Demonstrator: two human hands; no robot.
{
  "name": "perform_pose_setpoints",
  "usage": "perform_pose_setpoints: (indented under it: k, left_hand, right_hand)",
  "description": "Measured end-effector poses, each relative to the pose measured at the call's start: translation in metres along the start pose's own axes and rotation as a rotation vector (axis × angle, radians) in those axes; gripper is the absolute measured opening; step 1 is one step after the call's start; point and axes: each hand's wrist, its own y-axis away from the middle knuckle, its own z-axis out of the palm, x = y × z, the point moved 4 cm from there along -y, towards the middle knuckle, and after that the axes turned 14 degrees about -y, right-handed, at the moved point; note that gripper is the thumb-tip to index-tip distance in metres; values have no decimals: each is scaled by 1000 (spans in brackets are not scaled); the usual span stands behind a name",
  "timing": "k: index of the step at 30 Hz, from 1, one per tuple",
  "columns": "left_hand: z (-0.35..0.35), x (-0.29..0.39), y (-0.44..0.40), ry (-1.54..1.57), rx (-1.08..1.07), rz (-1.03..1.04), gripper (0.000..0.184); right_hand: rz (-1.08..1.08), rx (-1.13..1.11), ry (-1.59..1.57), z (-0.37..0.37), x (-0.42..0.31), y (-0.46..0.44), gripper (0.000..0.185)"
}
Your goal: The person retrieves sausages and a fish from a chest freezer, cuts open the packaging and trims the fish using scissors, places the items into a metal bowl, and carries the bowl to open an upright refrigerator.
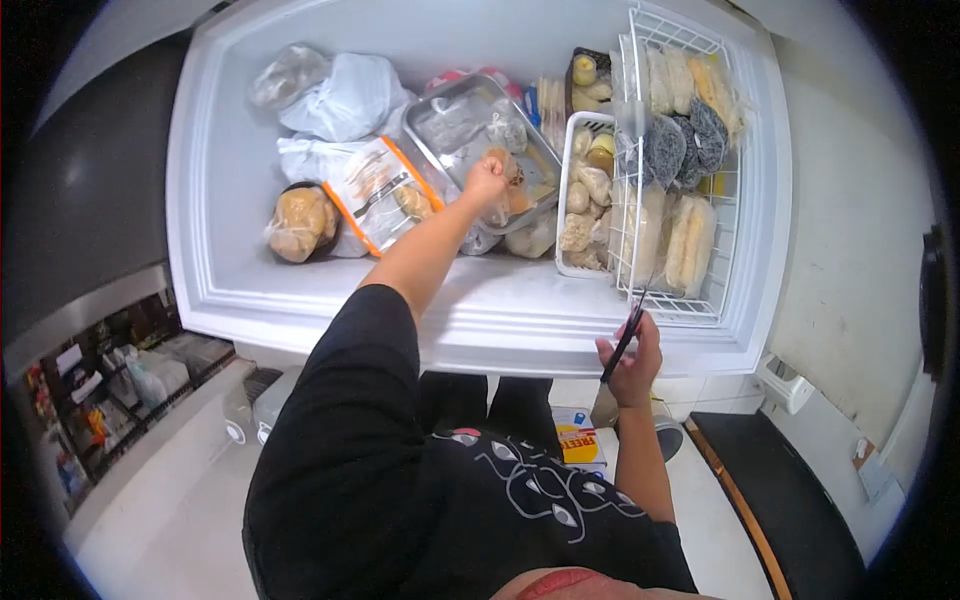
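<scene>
Tray [540, 158] left of basket [588, 271]

Left arm [425, 250] reaching forward and inward, forearm angled up to the right. Left hand [486, 178] well ahead of the torso, fingers curled in. Right forearm [642, 465] near vertical in view, right hand [637, 365] farther back, fingers bent closed, thumb [604, 351] to the left.

A black rectangular surface [785, 500] with an orange-brown edge [736, 502] lies to the right of a yellow-and-white printed box [579, 442].
</scene>
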Motion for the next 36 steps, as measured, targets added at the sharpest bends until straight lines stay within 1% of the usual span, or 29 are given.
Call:
perform_pose_setpoints:
  k: [1,4,6,7,10,12,15,16,17,18,19,21,23,24,27,30,33,36]
  left_hand:
    - [14,-8,-9,36,-39,-19,11]
    - [42,-24,-24,-33,-72,-111,6]
    - [51,-37,-26,-166,-228,-130,9]
    - [52,-45,-22,-231,-304,-142,12]
    - [34,-68,-12,-561,-255,-19,32]
    - [2,-84,-9,-551,48,-209,48]
    - [-37,-91,1,-297,270,-394,55]
    - [-25,-111,-7,-190,244,-495,55]
    - [0,-145,-21,-80,218,-592,55]
    - [6,-146,-26,30,188,-688,55]
    - [14,-146,-29,71,104,-683,54]
    - [31,-143,-34,155,-60,-669,51]
    - [37,-150,-40,151,72,-729,45]
    - [43,-156,-40,146,133,-762,43]
    - [31,-135,-33,58,188,-788,36]
    - [34,-144,-36,148,319,-708,37]
    - [32,-133,-37,393,349,-765,39]
    - [38,-173,-60,461,316,-677,39]
  right_hand:
    - [4,-9,26,0,-2,-1,63]
    - [-17,-15,54,1,2,2,62]
    - [-8,-36,57,0,0,1,62]
    - [-43,-36,62,1,1,1,62]
    - [-43,-37,79,2,-4,-2,62]
    - [-11,-38,87,3,-4,-2,62]
    - [20,-35,89,4,-8,-3,61]
    - [26,-33,86,6,-10,-4,61]
    - [40,-33,81,6,-9,-5,60]
    - [55,-33,77,6,-8,-4,60]
    - [73,-35,74,5,-6,-2,60]
    - [40,-70,94,3,-5,-1,62]
    - [8,-79,106,4,0,2,63]
    - [31,-64,95,5,0,1,62]
    - [73,-37,63,8,-1,0,61]
    - [73,-46,43,8,0,1,61]
    - [68,-56,57,8,-4,-3,60]
    - [32,-72,93,5,-3,-5,60]
